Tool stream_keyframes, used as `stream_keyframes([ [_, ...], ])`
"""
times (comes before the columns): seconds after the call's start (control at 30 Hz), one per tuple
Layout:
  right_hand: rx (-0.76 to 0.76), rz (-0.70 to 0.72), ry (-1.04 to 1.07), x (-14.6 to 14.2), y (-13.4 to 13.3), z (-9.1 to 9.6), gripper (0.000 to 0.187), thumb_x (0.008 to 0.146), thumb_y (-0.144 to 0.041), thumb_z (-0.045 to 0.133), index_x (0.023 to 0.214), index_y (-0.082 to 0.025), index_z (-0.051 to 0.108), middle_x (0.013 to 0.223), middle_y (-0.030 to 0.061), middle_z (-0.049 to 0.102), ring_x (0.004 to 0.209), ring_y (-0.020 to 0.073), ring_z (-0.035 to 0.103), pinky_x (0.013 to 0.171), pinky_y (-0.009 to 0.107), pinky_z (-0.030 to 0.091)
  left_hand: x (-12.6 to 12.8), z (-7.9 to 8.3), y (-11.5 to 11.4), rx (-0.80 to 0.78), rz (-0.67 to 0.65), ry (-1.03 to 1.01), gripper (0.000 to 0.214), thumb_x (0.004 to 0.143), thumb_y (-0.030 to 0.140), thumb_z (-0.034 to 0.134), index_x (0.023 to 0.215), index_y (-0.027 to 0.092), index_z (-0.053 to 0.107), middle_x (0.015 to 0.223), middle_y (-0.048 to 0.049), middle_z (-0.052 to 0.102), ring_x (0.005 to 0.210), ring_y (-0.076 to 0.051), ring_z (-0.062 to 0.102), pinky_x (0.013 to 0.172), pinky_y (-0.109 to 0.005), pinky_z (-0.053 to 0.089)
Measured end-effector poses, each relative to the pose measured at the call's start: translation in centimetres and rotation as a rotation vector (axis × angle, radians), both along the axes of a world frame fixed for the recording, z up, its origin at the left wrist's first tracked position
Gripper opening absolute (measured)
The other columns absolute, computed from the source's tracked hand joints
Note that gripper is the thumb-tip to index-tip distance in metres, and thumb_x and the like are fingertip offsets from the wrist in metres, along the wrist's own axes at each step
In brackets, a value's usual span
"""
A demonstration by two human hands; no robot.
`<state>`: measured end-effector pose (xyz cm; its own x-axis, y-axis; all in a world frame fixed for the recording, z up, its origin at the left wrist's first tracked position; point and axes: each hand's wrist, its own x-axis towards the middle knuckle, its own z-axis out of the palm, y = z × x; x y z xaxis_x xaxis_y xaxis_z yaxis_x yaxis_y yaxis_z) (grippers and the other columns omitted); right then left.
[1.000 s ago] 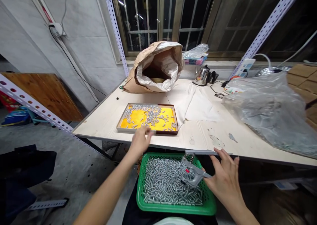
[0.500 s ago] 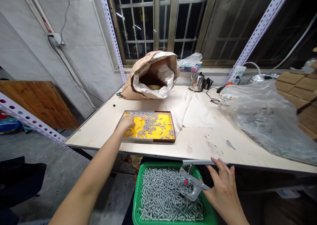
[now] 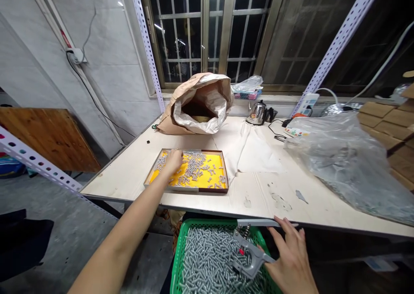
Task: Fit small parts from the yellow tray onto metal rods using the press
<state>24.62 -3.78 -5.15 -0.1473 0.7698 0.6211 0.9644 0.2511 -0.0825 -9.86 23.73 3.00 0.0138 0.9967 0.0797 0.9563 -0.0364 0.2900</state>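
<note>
My left hand (image 3: 173,160) reaches into a shallow tray with a yellow bottom (image 3: 217,164) that lies on the table and holds several small metal pins. Its fingers curl down among the pins; what they hold is hidden. My right hand (image 3: 289,257) rests on the grey handle of a press tool (image 3: 247,255) fixed under the table's front edge, fingers spread along the handle and the edge. Below the tool a green basket (image 3: 176,268) is full of the same metal pins.
A wooden table (image 3: 265,190) carries an open brown paper sack (image 3: 199,102), a white cloth (image 3: 252,145), a kettle (image 3: 257,112) and a big clear plastic bag (image 3: 349,156). Cardboard boxes (image 3: 391,121) stand at the right. Perforated rack rails (image 3: 35,164) flank the table.
My left hand has gone from the tray's front edge to its far left part, among the pins. The view has tipped up a little. My right hand has stayed on the tool.
</note>
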Motion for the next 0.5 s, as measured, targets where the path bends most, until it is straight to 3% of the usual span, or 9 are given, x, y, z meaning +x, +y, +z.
stream_keyframes([
  [0.1, 0.008, -0.003, 0.005, -0.1, 0.5, -0.2, 0.042, 0.085, -0.046, 0.048, 0.115, -0.017, 0.051, 0.130, 0.0189, 0.046, 0.125, 0.0384, 0.040, 0.100, 0.067, 0.031, -0.6, 0.6, -1.5, 0.083, 0.039, -0.036, 0.021, 0.090, 0.022, 0.052, 0.096, 0.011, 0.067, 0.101, -0.0133, 0.070, 0.096, -0.021, 0.063, 0.084, -0.029, 0.047],
  [0.23, 0.034, 0.004, 0.019, -1.3, 2.2, 1.0, 0.038, 0.083, -0.042, 0.051, 0.111, -0.017, 0.053, 0.130, 0.0184, 0.046, 0.126, 0.0369, 0.040, 0.102, 0.064, 0.031, -0.8, 1.4, -3.1, 0.155, 0.053, -0.069, 0.030, 0.092, 0.025, 0.044, 0.112, 0.013, 0.062, 0.106, -0.0098, 0.070, 0.094, -0.017, 0.065, 0.079, -0.023, 0.047],
  [0.3, 0.051, 0.015, 0.013, -1.9, 3.1, 1.9, 0.036, 0.082, -0.039, 0.052, 0.111, -0.017, 0.053, 0.130, 0.0180, 0.046, 0.127, 0.0360, 0.039, 0.103, 0.064, 0.031, -1.2, 1.7, -3.3, 0.147, 0.064, -0.050, 0.028, 0.089, 0.022, 0.047, 0.110, 0.013, 0.064, 0.104, -0.0105, 0.071, 0.094, -0.020, 0.065, 0.078, -0.025, 0.047],
  [0.43, 0.084, 0.044, -0.018, -2.7, 3.6, 3.4, 0.036, 0.081, -0.035, 0.053, 0.112, -0.017, 0.052, 0.131, 0.0175, 0.046, 0.128, 0.0351, 0.038, 0.104, 0.064, 0.029, -1.8, 1.6, -2.1, 0.022, 0.059, 0.025, 0.009, 0.079, 0.015, 0.061, 0.084, 0.012, 0.069, 0.086, -0.0133, 0.071, 0.088, -0.024, 0.066, 0.077, -0.031, 0.048],
  [0.5, 0.077, 0.042, -0.014, -2.8, 3.3, 3.7, 0.035, 0.081, -0.033, 0.053, 0.112, -0.017, 0.051, 0.131, 0.0174, 0.045, 0.130, 0.0351, 0.037, 0.105, 0.063, 0.028, -1.5, 1.2, -1.4, -0.028, 0.028, 0.048, 0.012, 0.084, 0.021, 0.061, 0.089, 0.012, 0.067, 0.091, -0.0115, 0.069, 0.089, -0.022, 0.064, 0.080, -0.035, 0.050],
])
